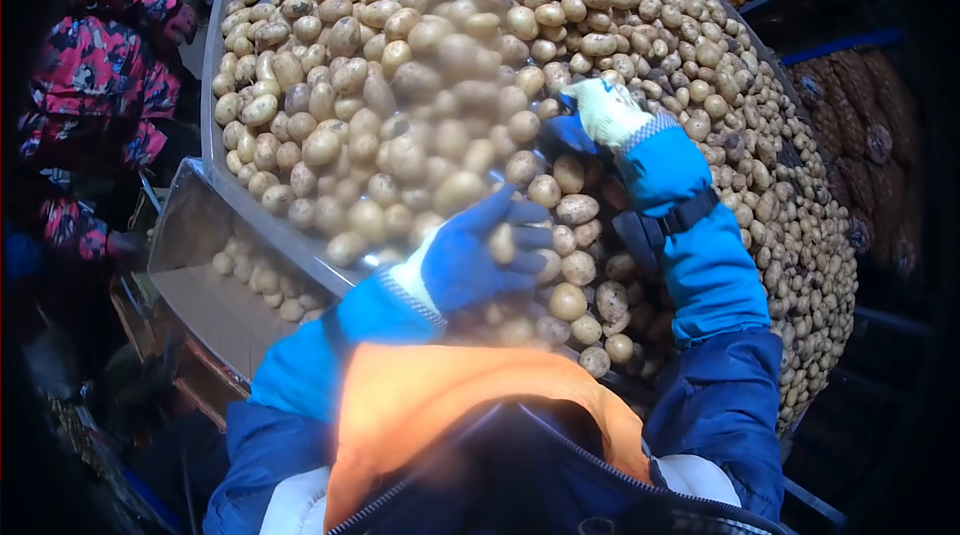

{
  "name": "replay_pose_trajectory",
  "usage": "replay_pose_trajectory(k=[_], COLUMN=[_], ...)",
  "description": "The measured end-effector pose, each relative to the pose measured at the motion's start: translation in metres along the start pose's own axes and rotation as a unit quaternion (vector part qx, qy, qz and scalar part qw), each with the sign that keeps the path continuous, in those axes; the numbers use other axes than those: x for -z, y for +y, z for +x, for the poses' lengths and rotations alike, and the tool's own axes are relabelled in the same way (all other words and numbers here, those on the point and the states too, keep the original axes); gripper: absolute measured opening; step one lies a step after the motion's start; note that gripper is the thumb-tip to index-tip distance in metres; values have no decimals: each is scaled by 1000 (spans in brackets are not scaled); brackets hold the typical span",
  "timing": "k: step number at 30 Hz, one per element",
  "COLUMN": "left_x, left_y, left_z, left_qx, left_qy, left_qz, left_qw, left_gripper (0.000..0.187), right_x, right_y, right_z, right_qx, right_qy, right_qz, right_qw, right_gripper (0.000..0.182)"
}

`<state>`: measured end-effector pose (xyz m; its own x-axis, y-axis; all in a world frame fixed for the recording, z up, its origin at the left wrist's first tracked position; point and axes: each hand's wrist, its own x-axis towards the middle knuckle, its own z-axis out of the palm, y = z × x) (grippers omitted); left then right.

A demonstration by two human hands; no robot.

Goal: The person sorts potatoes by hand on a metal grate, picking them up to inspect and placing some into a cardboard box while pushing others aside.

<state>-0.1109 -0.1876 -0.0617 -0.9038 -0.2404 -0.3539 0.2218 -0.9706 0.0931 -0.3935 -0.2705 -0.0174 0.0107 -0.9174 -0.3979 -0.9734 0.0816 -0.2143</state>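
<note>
Light-skinned potatoes [567, 301], some marked with dark soil, fill a large bin with a pale rim [275, 225]. My left hand [480, 250], in a blue and white glove, is low over the pile at the near side. A small potato [502, 244] sits against its partly curled fingers. Farther up and to the right, my right hand [598, 120] wears a similar glove and touches the heap. Its fingers curl inward and downward; what they hold, if anything, is hidden. Below it a dark hollow lies between the potatoes.
A clear-sided chute or box [200, 280] with more potatoes [262, 275] adjoins the bin on the left. Another person in a pink patterned jacket [95, 85] stands at the far left. Filled net sacks [860, 125] stand right. A blurred patch covers the view's centre.
</note>
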Motion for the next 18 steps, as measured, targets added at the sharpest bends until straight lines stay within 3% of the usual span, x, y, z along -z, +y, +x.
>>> replay_pose_trajectory(k=[4, 6, 8, 10, 12, 14, 15, 17, 18], left_x=[-18, -28, -31, -17, -13, -10, -10, -13, -16], left_y=[3, -1, -9, -7, -5, -3, -2, 5, 8], left_z=[-4, 0, 1, -4, -9, -9, -10, -14, -17], left_qx=[-43, -71, -79, -38, -1, 6, 4, -13, -19], left_qy=[7, 7, 49, 22, -14, -51, -66, -59, -42], left_qz=[-31, -42, 42, 29, -21, -37, -30, 44, 80], left_qw=[999, 997, 995, 999, 1000, 998, 997, 997, 996], left_gripper=[58, 60, 57, 47, 48, 51, 53, 56, 58], right_x=[15, 7, 0, -11, -18, 2, -13, -33, -67], right_y=[-37, -49, -37, 3, 67, 96, 122, 108, 105], right_z=[-91, -132, -154, -152, -129, -119, -103, -109, -126], right_qx=[-10, 97, 90, -14, -47, -132, -130, -110, -76], right_qy=[-21, 22, 109, 144, 221, 222, 198, 155, 254], right_qz=[114, 96, 143, 219, 280, 91, 0, -119, -200], right_qw=[993, 990, 980, 965, 933, 962, 972, 974, 943], right_gripper=[36, 44, 49, 59, 60, 62, 65, 73, 75])
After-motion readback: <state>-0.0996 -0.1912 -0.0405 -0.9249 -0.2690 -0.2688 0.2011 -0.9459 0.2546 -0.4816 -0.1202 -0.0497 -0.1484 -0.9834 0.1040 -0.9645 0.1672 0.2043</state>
